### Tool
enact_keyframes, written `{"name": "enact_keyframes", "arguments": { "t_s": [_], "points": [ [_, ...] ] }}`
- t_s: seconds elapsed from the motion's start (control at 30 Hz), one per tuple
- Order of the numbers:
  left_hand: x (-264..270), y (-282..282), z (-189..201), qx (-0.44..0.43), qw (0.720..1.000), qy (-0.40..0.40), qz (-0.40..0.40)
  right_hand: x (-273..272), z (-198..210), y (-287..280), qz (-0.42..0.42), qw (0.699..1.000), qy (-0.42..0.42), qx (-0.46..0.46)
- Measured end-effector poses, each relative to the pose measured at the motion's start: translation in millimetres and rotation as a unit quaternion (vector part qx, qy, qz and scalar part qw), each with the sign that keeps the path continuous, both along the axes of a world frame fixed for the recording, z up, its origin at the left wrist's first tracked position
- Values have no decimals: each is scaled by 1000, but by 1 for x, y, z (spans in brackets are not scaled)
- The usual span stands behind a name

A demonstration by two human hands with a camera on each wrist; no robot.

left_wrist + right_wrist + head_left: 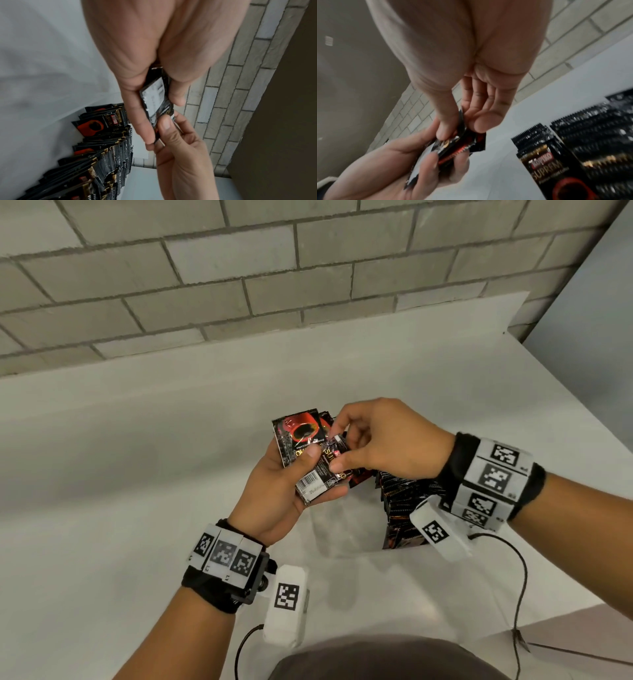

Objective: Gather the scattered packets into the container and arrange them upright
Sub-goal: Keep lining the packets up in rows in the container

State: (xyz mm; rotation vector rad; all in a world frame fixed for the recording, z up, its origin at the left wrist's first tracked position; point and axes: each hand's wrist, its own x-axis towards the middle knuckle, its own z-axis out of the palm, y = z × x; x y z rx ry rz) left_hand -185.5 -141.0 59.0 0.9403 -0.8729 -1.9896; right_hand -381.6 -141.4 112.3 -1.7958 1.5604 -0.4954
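My left hand [291, 484] holds a small stack of black coffee packets [303, 446] with a red cup print, thumb pressed on top. My right hand [346, 453] pinches one packet of that stack [325, 470] between thumb and forefinger. In the left wrist view the held packets [157, 100] sit between the left fingers, with the right hand [164, 129] pinching their end. The right wrist view shows the same pinch [453, 134]. A clear container [349, 532] on the white table holds a row of upright packets [400, 498], partly hidden by my right wrist.
The white table [137, 474] runs back to a grey brick wall [239, 285]. Its right edge [565, 392] drops off to a grey floor. Wrist camera cables [513, 594] hang near the front. The upright packet row [106, 148] lies below the hands.
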Motion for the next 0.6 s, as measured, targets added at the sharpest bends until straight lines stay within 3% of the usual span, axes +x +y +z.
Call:
{"name": "enact_keyframes", "arguments": {
  "t_s": [0.1, 0.33, 0.5, 0.6],
  "points": [
    [2, 0, 1, 32, 999, 17, -2, -6, -10, -2, -30, 998, -44, 15],
    [14, -2, -4, 77, 996, 33, 23, -23, 5, -7, -70, 995, -46, -58],
    [15, -3, -8, 61, 998, -21, 12, -24, 22, -3, -68, 976, -180, -105],
    [15, 0, -5, 47, 998, -31, -14, -23, 21, -1, -40, 962, -262, -59]
  ]
}}
